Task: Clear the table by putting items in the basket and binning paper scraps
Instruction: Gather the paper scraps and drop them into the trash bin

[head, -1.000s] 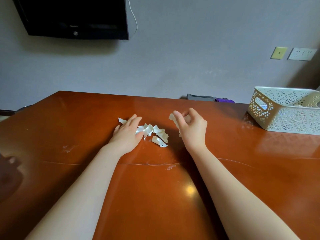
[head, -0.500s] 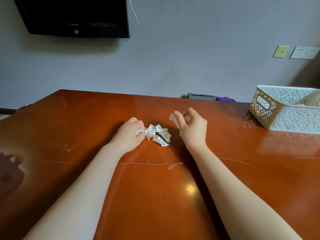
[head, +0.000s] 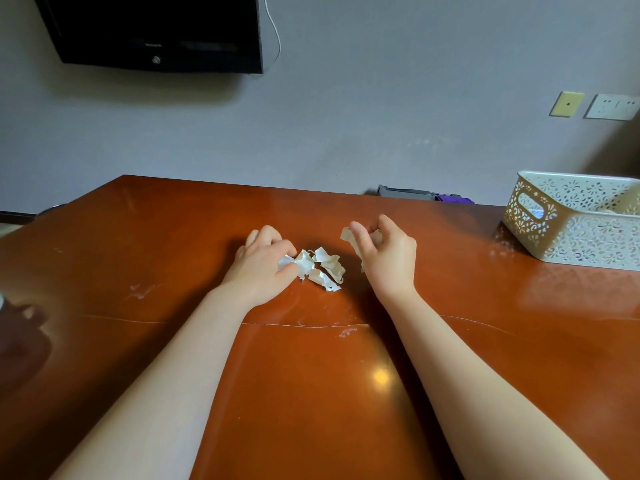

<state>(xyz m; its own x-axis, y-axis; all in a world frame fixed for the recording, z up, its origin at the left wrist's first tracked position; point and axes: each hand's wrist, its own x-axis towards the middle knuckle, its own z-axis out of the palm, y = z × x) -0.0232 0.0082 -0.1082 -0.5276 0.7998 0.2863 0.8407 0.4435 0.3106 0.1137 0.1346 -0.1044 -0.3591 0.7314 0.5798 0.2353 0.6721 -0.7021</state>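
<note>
Head: paper scraps (head: 325,266) in both hands (head: 263,268) (head: 389,259)

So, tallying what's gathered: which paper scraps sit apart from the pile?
The scraps gripped in the right hand, right of the pile; the pile lies on the table, its edge pinched by the left hand.

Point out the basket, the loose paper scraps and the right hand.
basket (head: 585,245): head view, on its near perforated side wall.
paper scraps (head: 330,268): head view, on a middle piece of the loose pile.
right hand (head: 388,259): head view, on the back of the hand.
</note>
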